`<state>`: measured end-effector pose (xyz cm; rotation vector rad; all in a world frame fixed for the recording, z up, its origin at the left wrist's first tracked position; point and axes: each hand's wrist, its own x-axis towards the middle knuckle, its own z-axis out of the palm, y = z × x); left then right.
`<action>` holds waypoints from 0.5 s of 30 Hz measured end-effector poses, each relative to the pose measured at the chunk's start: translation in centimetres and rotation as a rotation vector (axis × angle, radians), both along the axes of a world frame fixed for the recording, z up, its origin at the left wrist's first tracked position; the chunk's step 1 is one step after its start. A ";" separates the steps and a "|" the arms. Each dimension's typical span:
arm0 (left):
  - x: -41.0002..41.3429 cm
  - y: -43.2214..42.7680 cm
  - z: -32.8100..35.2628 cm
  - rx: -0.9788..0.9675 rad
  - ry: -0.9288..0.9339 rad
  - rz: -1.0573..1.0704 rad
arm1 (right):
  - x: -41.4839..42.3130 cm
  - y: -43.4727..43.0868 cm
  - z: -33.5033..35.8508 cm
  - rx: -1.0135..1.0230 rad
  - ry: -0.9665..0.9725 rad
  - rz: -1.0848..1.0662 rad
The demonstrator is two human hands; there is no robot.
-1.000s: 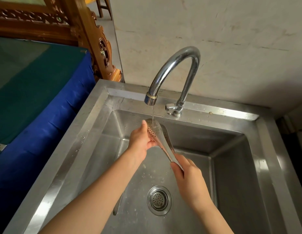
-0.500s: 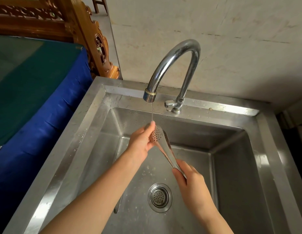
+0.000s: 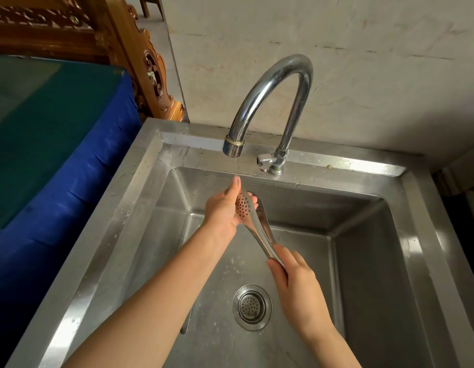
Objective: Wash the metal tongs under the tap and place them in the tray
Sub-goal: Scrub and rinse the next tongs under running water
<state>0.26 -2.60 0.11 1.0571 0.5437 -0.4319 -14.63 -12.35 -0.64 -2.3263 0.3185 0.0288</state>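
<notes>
From the head camera, two hands work over the middle of the frame. The left hand (image 3: 222, 212) is partly open and cupped around the perforated head of the metal tongs (image 3: 253, 221), its thumb lying along one side and its fingertips (image 3: 253, 200) showing past the far edge. The right hand (image 3: 297, 285), lower and to the right, is clenched on the handle end of the tongs, thumb pressed on top. The tongs slant from that grip up and left toward the centre, held above the basin floor, their two arms nearly together.

One tap (image 3: 273, 102) arches over the upper centre; a thin stream of water (image 3: 237, 168) falls from its spout onto the tip of the left thumb and the head of the tongs.

One steel sink (image 3: 140, 208) fills the lower frame. In its basin lie one round drain strainer (image 3: 252, 307), lower centre, and one slim metal piece (image 3: 186, 322) partly hidden under the left forearm; what it is cannot be told.

At the left edge is a blue and green covering (image 3: 50, 144), with carved wooden furniture (image 3: 129, 49) at upper left.
</notes>
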 end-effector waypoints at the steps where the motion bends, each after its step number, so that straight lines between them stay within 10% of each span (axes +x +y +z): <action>1: 0.2 -0.1 0.1 0.040 0.000 0.023 | 0.2 0.1 0.0 -0.004 -0.007 -0.001; 15: 0.9 -0.6 1.1 0.031 0.006 0.000 | 2.0 1.8 1.0 -0.043 -0.089 -0.048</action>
